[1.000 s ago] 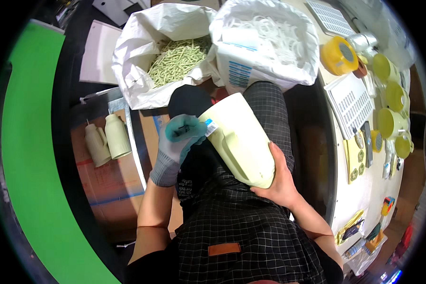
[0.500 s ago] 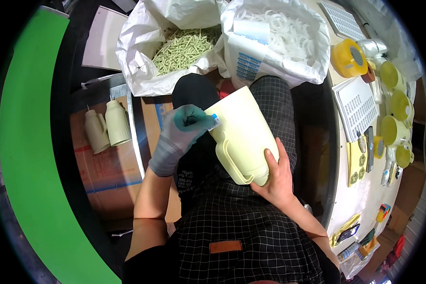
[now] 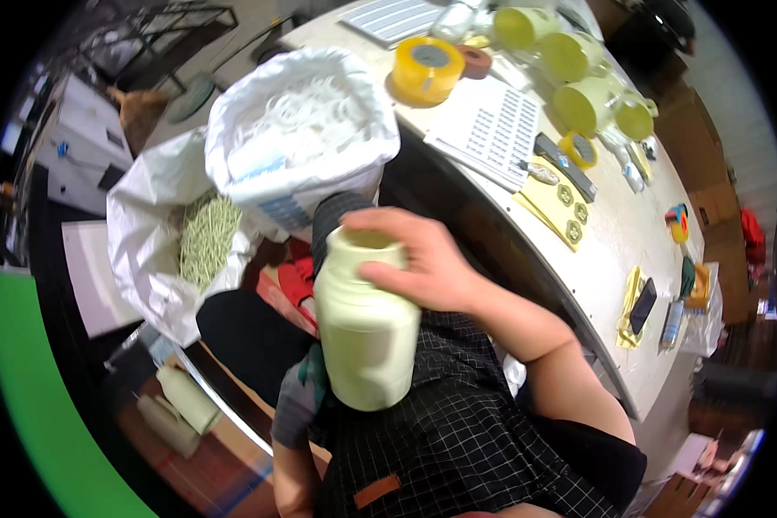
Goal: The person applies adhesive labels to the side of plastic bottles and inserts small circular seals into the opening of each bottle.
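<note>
A pale yellow-green thermos flask body stands upright over my lap, its open neck facing up. My right hand is bare and wraps round the neck, thumb at the front and fingers across the top. Beside the lower left of the flask body is my left hand, in a grey and green glove; its fingers are hidden behind the flask, so I cannot tell whether they grip it. The handle of the flask body does not show.
White sacks hold clear plastic rings and thin pale green sticks. On the right workbench lie yellow tape, printed label sheets and several yellow-green vessels. Two flask bodies lie at lower left.
The view has swung to the right. The flask body has turned upright, neck up. My right hand has shifted to its neck, and my left hand has dropped low beside it.
</note>
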Available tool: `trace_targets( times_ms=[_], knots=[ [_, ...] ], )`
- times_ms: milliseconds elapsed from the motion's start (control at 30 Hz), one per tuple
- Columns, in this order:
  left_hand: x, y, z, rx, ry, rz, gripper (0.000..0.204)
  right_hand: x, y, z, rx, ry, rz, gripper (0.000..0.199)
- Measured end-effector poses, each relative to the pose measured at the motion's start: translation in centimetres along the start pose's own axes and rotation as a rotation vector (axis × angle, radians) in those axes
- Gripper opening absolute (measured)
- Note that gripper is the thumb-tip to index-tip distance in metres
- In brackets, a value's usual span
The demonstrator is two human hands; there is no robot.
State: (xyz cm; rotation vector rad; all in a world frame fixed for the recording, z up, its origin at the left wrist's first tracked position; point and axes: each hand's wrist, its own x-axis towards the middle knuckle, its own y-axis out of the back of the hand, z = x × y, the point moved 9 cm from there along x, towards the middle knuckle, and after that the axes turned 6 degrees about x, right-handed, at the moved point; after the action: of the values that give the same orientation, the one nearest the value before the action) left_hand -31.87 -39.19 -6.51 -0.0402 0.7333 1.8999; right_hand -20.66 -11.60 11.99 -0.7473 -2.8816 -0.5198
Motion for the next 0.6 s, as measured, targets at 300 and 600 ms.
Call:
trace_targets(
  times_ms=[300,600],
  knots=[
    [0.9,-1.2,16.4,0.649,-0.556,0.474,0.075,0.7,1.0,8.1,-0.15,0.045,0.266,0.035],
    [8.6,-1.3,25.6,0.592,-0.729,0.244,0.066,-12.9,30.0,17.5,-0.818,-0.265,0.573,0.031]
  ],
)
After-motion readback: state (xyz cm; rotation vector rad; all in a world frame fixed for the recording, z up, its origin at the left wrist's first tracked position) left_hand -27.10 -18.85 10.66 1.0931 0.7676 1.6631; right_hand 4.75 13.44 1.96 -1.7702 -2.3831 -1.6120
